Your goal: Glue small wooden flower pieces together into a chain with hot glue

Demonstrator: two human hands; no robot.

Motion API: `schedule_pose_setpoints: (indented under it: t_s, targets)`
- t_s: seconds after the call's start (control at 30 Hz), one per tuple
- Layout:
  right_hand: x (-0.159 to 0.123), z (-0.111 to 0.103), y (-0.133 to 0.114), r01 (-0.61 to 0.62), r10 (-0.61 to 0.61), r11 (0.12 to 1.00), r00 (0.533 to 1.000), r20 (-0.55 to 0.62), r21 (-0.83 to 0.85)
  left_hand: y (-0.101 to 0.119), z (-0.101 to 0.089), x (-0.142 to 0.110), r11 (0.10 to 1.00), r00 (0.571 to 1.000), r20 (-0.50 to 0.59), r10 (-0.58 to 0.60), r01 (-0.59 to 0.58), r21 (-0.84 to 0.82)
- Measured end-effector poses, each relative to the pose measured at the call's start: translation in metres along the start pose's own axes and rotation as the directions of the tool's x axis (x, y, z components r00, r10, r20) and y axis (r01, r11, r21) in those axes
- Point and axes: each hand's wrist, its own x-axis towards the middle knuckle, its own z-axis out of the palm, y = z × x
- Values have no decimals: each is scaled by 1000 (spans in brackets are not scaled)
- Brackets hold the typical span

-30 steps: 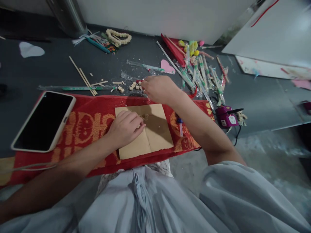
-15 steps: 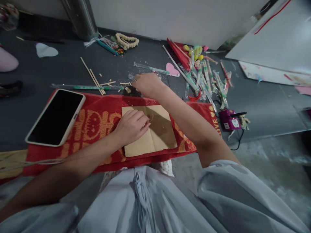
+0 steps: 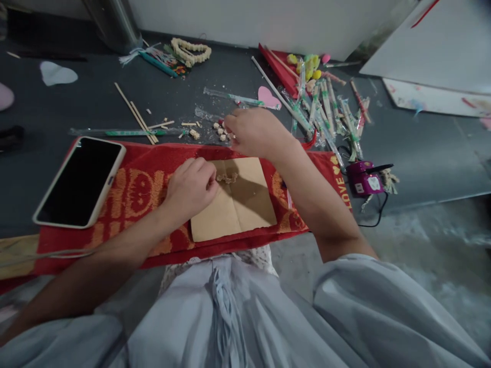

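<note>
My left hand (image 3: 193, 185), fingers curled, rests over the left edge of a creased tan paper sheet (image 3: 249, 204). Beside its fingertips a short, wavy, pale strand (image 3: 228, 178) lies on the sheet; whether the hand holds its end is hidden. Beyond the sheet, my right hand (image 3: 256, 132) has its fingers bent down at a small heap of pale, bead-like pieces (image 3: 221, 134). Its fingertips are partly hidden, and I cannot make out what is between them. Both sheet and left hand are on a red and orange towel (image 3: 140, 197).
A phone (image 3: 80, 181) lies on the towel's left end. Thin wooden sticks (image 3: 134, 115) and a pale beaded loop (image 3: 191, 52) are behind. Wrapped sticks (image 3: 326, 115) are heaped right, near a purple device (image 3: 362, 180) with a cord. A metal cylinder (image 3: 115, 25) stands at the back.
My right hand has shifted right, and the pale bead-like pieces now show beside it. My left hand has drawn back left, uncovering more of the wavy strand. The view has shifted slightly.
</note>
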Motion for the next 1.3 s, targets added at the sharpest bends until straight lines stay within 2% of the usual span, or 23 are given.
schedule_pose_setpoints:
  t_s: [0.23, 0.4, 0.6, 0.73, 0.9, 1.0, 1.13, 1.2, 1.3]
  targets:
    - [-42, 18, 13, 2, 3, 990, 999, -35, 143, 0, -17, 19, 996, 995, 58, -80, 82, -34]
    - [-57, 24, 10, -31, 36, 980, 999, -26, 196, -2, -25, 44, 988, 978, 165, -126, 139, -64]
    - [-59, 37, -5, 8, 31, 948, 993, -117, 317, 1, -26, 62, 982, 976, 150, -160, 173, -79]
    - [-54, 39, -12, 18, 16, 941, 995, -98, 337, 6, -17, 58, 975, 967, 158, -198, 210, -67]
    - [-54, 40, -16, 82, -26, 937, 986, -166, 339, 5, -11, 51, 952, 958, 162, -237, 262, -160]
    - [-55, 42, -14, 110, -47, 930, 982, -181, 352, 4, -8, 51, 883, 931, 202, -304, 355, -308]
    - [-56, 50, -6, 126, -40, 907, 976, -215, 403, 6, -5, 53, 668, 868, 299, -397, 497, -554]
    - [-56, 55, -2, 138, -38, 893, 972, -234, 428, 8, -4, 54, 591, 848, 329, -416, 527, -611]
    - [-56, 63, 2, 151, -31, 886, 962, -270, 438, 11, -2, 55, 530, 829, 358, -429, 553, -643]
